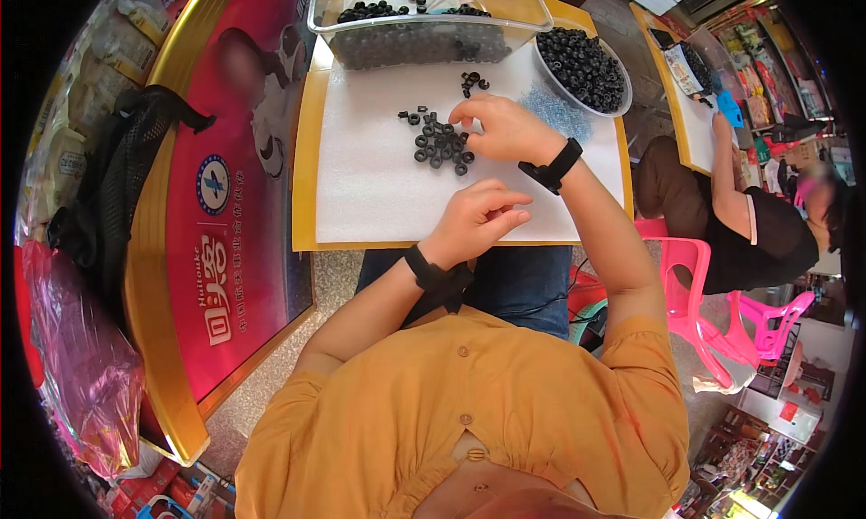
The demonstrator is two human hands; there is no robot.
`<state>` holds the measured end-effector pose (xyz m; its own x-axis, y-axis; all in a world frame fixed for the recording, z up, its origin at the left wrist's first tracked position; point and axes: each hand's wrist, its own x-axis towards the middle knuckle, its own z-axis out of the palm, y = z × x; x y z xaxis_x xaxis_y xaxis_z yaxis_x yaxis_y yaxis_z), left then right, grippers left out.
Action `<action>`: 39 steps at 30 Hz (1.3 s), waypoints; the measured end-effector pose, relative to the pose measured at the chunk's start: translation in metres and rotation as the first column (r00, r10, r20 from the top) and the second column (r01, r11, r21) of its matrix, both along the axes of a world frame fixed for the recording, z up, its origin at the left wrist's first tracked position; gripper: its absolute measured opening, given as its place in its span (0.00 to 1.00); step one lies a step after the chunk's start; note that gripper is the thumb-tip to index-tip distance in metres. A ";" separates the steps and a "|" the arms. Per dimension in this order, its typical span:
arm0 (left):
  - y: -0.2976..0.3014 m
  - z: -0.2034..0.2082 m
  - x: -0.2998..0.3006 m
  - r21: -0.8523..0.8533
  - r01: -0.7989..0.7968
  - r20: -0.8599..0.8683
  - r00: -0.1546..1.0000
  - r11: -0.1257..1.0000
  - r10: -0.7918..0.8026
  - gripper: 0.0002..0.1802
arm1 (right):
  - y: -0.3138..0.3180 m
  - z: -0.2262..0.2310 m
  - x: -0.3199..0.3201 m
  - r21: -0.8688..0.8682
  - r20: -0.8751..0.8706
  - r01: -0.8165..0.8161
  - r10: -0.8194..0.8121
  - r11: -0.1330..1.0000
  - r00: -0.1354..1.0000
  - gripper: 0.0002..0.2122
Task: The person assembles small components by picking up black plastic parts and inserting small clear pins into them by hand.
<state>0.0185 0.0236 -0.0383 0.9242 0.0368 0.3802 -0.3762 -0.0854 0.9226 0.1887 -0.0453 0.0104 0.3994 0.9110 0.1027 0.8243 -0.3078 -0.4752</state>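
On the white foam sheet (361, 194) lies a loose pile of small black ring-shaped parts (437, 144). My right hand (505, 129) reaches to the right side of this pile, its index finger and thumb apart at the nearest rings. I see nothing held between them, though the palm side is hidden. Closer to the table's front edge, my left hand (474, 220) hovers with fingers loosely bent and a gap between thumb and index finger. No part shows in it. A smaller cluster of black parts (472, 83) sits beyond my right hand.
A clear plastic bin (361, 45) with black parts stands at the back. Right of it is a round tub (622, 100) full of black rings, beside scattered tiny clear-blue pieces (552, 109). A red panel (225, 275) borders the left. Another person (749, 226) works at a table on the right.
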 end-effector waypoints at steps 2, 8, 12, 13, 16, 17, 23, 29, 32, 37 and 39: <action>0.000 0.001 -0.001 0.012 0.002 -0.006 1.000 1.000 -0.002 0.11 | 0.000 -0.001 -0.002 -0.026 0.009 0.008 -0.008 1.000 1.000 0.13; -0.001 0.001 0.000 0.010 -0.028 0.033 0.999 1.000 0.028 0.10 | -0.009 -0.005 -0.007 -0.098 0.003 0.029 -0.029 0.995 1.000 0.14; -0.001 -0.003 0.001 0.031 -0.038 0.056 0.998 0.999 0.037 0.10 | -0.009 0.003 -0.016 -0.069 -0.030 0.078 -0.080 0.995 0.996 0.13; -0.002 -0.002 0.001 0.012 -0.039 0.046 0.998 0.999 0.038 0.10 | -0.008 0.002 -0.017 -0.067 -0.026 0.082 -0.084 0.994 0.996 0.13; -0.002 -0.001 0.001 0.008 -0.041 0.041 0.998 0.999 0.040 0.09 | -0.006 -0.009 -0.016 0.000 0.003 0.038 -0.038 0.999 0.999 0.13; -0.002 -0.001 0.001 0.020 -0.046 0.042 0.998 0.999 0.045 0.08 | -0.006 -0.012 -0.014 0.005 0.008 0.040 -0.040 0.999 0.999 0.13; -0.004 -0.007 0.002 -0.123 -0.318 0.118 0.936 0.940 0.332 0.14 | -0.033 0.015 -0.028 0.080 -0.525 0.341 -0.251 0.937 0.813 0.10; -0.005 -0.009 0.003 -0.262 -0.237 -0.010 0.970 0.936 0.243 0.20 | -0.086 0.002 -0.063 0.057 -0.998 0.506 0.039 0.861 0.045 0.11; -0.004 -0.005 0.000 -0.167 -0.197 0.039 0.978 0.966 0.207 0.19 | -0.095 -0.005 -0.079 0.064 -0.994 0.535 0.101 0.842 -0.039 0.10; -0.003 -0.007 0.001 -0.121 -0.157 0.076 0.983 0.980 0.167 0.16 | -0.100 -0.018 -0.089 0.112 -0.980 0.575 0.187 0.810 -0.072 0.10; -0.004 -0.011 0.002 -0.120 -0.162 0.079 0.982 0.980 0.172 0.15 | -0.101 -0.020 -0.091 0.104 -0.980 0.587 0.185 0.803 -0.080 0.10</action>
